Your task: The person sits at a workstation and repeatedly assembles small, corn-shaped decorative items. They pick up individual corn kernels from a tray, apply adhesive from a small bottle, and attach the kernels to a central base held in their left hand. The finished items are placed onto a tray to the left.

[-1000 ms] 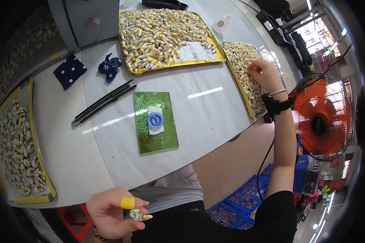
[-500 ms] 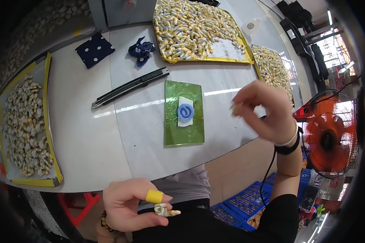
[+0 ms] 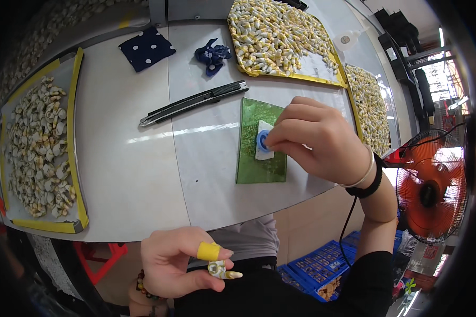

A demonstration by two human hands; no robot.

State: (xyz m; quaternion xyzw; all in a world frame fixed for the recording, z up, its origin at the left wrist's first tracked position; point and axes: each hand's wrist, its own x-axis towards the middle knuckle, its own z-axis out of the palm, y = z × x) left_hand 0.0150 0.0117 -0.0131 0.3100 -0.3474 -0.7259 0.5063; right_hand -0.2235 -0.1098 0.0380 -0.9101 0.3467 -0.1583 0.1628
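Low at the table's front edge, my left hand [image 3: 174, 261] pinches a small white-and-yellow moulded figure piece [image 3: 217, 269] between thumb and fingers. Yellow tape [image 3: 208, 251] wraps one of those fingers. My right hand [image 3: 325, 140] is over the green glass plate [image 3: 252, 168], its thumb and fingertips pressed together at a small round blue dish [image 3: 260, 139]. The fingers partly cover the dish, and whatever they pinch is hidden. Under the dish lies a white pad [image 3: 264, 125], resting on the plate.
A black utility knife [image 3: 195, 103] lies left of the plate. Behind it are a dotted navy cloth [image 3: 145, 50] and a crumpled one [image 3: 212, 55]. Yellow-edged trays of small pieces stand at far left [image 3: 79, 185] and at the back [image 3: 296, 79]. An orange fan [image 3: 428, 185] is at right.
My right hand has come down leftward from the plate's right side to the blue dish. My left hand still holds the figure piece. The whole view has shifted slightly.
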